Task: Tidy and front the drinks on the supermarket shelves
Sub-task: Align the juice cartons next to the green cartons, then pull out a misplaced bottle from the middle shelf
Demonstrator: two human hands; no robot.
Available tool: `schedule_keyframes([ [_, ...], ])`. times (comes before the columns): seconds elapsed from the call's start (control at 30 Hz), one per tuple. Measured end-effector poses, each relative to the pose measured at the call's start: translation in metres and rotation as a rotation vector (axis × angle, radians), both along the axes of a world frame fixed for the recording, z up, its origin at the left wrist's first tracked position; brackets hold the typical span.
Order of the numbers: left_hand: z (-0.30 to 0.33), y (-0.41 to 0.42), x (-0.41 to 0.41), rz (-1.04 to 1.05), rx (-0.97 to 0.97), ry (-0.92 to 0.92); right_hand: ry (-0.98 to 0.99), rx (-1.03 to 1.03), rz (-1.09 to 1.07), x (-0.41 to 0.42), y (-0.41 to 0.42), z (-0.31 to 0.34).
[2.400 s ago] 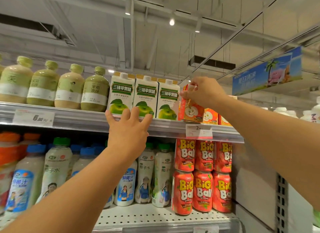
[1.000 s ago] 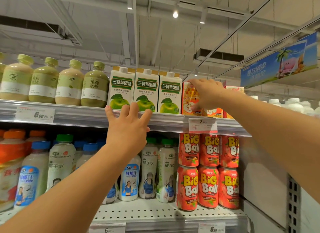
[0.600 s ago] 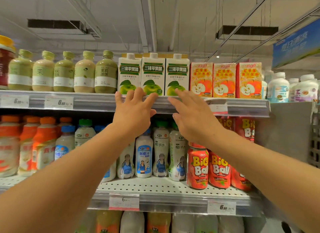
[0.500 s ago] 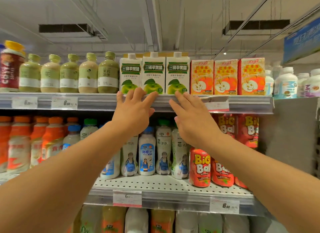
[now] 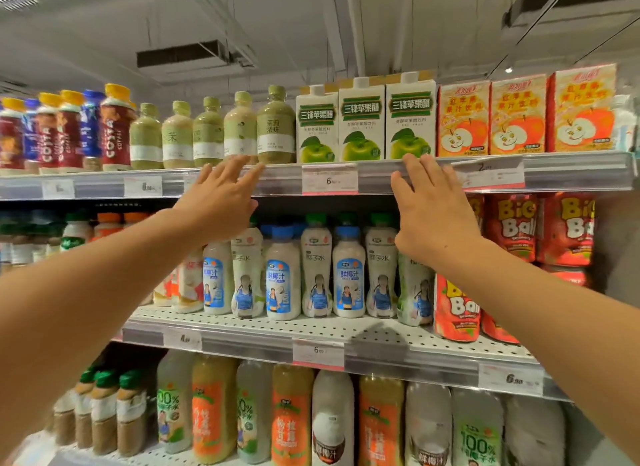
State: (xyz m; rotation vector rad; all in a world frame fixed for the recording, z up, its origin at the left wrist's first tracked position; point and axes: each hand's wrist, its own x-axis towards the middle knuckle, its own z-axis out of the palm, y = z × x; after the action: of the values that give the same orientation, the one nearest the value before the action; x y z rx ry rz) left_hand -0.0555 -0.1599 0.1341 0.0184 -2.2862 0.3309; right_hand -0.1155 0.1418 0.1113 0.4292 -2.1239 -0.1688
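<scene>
Three white green-apple cartons (image 5: 362, 120) stand in a row on the top shelf (image 5: 571, 171), with three orange apple-juice cartons (image 5: 517, 115) to their right, all facing front. Left of them stand several green tea bottles (image 5: 240, 129). My left hand (image 5: 221, 202) is raised with fingers spread, fingertips at the shelf rail below the green bottles, holding nothing. My right hand (image 5: 431, 205) is also spread flat, fingertips at the rail under the rightmost green-apple carton, holding nothing.
Costa coffee bottles (image 5: 69, 129) fill the top shelf's left end. The middle shelf (image 5: 311, 330) carries coconut drink bottles (image 5: 315, 268) and red Big Ball cans (image 5: 509, 226). The bottom shelf holds larger juice bottles (image 5: 287, 417). Price tags (image 5: 329, 179) line the rails.
My right hand let go of the orange carton and came down to the shelf rail. My left hand slid left along the rail. The view dropped and shifted left, showing the bottom shelf.
</scene>
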Motion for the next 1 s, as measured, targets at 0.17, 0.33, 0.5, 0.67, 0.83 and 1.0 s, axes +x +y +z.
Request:
schedule_keyframes([
  [0.17,-0.006,-0.057,-0.002,0.009,-0.009,0.006,-0.033,-0.054,-0.106,0.006,-0.015,-0.003],
  [0.33,-0.011,-0.087,-0.015,-0.109,-0.094,0.066,-0.097,-0.119,-0.213,0.015,-0.029,-0.002],
  [0.5,-0.01,-0.095,-0.025,-0.249,-0.111,0.138,-0.228,-0.162,-0.312,0.033,-0.043,0.005],
  [0.67,-0.019,-0.096,-0.032,-0.326,-0.039,0.18,-0.224,-0.137,-0.291,0.046,-0.081,0.013],
  [0.83,-0.025,-0.094,-0.036,-0.347,0.009,0.2,-0.231,-0.116,-0.199,0.036,-0.121,0.01],
  [1.0,-0.031,-0.093,-0.041,-0.352,0.026,0.235,-0.158,-0.139,-0.182,0.022,-0.119,-0.006],
])
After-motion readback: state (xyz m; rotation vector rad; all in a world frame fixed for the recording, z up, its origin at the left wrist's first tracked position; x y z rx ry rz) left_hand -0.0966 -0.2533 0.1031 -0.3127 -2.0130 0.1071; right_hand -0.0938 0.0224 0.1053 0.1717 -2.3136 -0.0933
